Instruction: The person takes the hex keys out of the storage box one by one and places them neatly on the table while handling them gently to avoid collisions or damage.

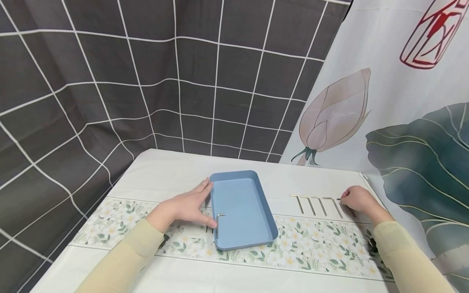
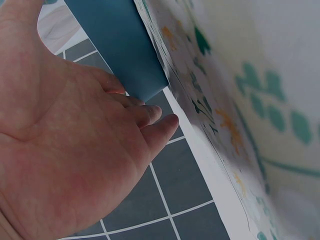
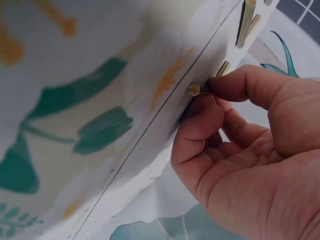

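Observation:
A shallow blue tray (image 1: 243,211) lies on the table, with one L-shaped hex key (image 1: 218,228) inside along its left wall. My left hand (image 1: 190,205) rests against the tray's left side, its fingers spread and the thumb near the front left rim. In the left wrist view, fingertips (image 2: 152,114) meet the blue wall. Far to the right, my right hand (image 1: 359,199) pinches a hex key between thumb and bent forefinger; its six-sided end (image 3: 194,90) pokes out close over the cloth. Left of that hand, several more hex keys (image 1: 310,206) lie in a row.
A white tablecloth with a floral band (image 1: 315,244) covers the table. Behind it hangs a dark curtain (image 1: 194,97) with white grid lines. On the right, a white curtain (image 1: 388,106) with a flower bud and leaves hangs beside the table's edge.

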Demonstrator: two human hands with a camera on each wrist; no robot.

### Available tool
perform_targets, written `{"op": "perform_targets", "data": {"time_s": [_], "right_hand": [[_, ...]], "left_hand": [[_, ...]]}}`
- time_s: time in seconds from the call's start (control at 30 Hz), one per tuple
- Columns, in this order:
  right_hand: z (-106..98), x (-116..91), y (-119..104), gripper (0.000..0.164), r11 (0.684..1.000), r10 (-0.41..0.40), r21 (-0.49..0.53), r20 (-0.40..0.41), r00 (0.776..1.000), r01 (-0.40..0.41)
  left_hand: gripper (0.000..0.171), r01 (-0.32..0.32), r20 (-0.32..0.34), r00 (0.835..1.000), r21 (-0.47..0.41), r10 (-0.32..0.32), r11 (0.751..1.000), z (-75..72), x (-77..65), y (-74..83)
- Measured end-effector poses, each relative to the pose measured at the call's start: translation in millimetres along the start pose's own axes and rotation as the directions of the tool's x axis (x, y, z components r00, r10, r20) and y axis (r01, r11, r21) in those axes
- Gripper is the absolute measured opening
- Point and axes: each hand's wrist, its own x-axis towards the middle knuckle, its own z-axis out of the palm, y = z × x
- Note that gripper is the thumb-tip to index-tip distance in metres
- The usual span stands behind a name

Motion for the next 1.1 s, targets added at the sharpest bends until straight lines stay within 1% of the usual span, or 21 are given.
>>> {"op": "perform_targets", "data": {"time_s": [0.17, 0.47, 0.77, 0.87, 0.97, 1.1], "right_hand": [[-0.1, 0.2, -0.5, 0.014, 1.000, 0.009, -0.005, 0.005, 1.000, -0.009], [-0.7, 0.2, -1.0, 0.021, 0.999, 0.032, 0.017, 0.020, 0.999, -0.032], [-3.7, -5.1, -1.9, 0.033, 1.000, 0.023, 0.004, 0.031, 0.999, -0.023], [-6.4, -6.7, -7.2, 0.037, 1.000, 0.023, 0.001, 0.012, 1.000, -0.023], [-7.8, -8.0, -17.3, 0.042, 1.000, 0.026, 0.012, -0.008, 1.000, -0.026], [-7.5, -11.4, -34.2, 0.046, 1.000, -0.006, 0.030, -0.034, 0.999, 0.007]], "left_hand": [[0.149, -0.002, -0.002, 1.000, 0.004, 0.002, 1.000, 0.2, 0.7, -1.0], [0.150, -0.005, 0.001, 1.000, 0.001, 0.005, 1.000, -0.3, 0.5, -0.5], [0.150, -0.005, 0.002, 1.000, 0.007, 0.005, 1.000, 0.5, 1.1, -1.4], [0.150, -0.003, 0.000, 1.000, 0.004, 0.003, 1.000, 0.4, 1.4, -2.1], [0.150, 0.001, 0.000, 1.000, 0.001, -0.001, 1.000, 0.7, 1.5, -2.5], [0.150, 0.003, -0.001, 1.000, 0.000, -0.003, 1.000, 1.7, 1.5, -2.1]]}}
